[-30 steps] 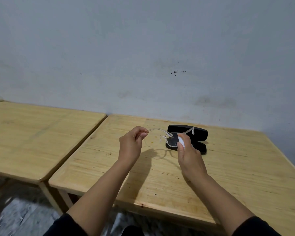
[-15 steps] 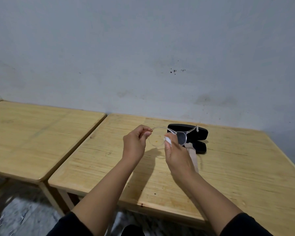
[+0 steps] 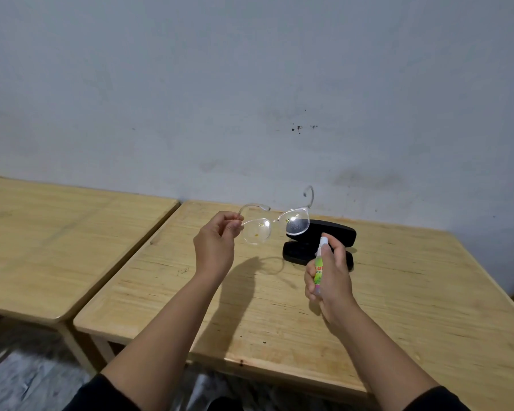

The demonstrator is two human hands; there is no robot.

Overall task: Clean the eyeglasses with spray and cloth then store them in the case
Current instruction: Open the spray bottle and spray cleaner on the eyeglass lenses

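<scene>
While a second wooden table (image 3: 57,247) stands to the left, the desk (image 3: 398,307) carries an open black case (image 3: 339,234) near its far edge. Above the desk, the left hand (image 3: 215,247) pinches one temple of the clear-framed eyeglasses (image 3: 275,226), held aloft just before the case. Nearby, the right hand (image 3: 331,277) is wrapped around a small upright spray bottle (image 3: 319,266), index finger on its white nozzle.
</scene>
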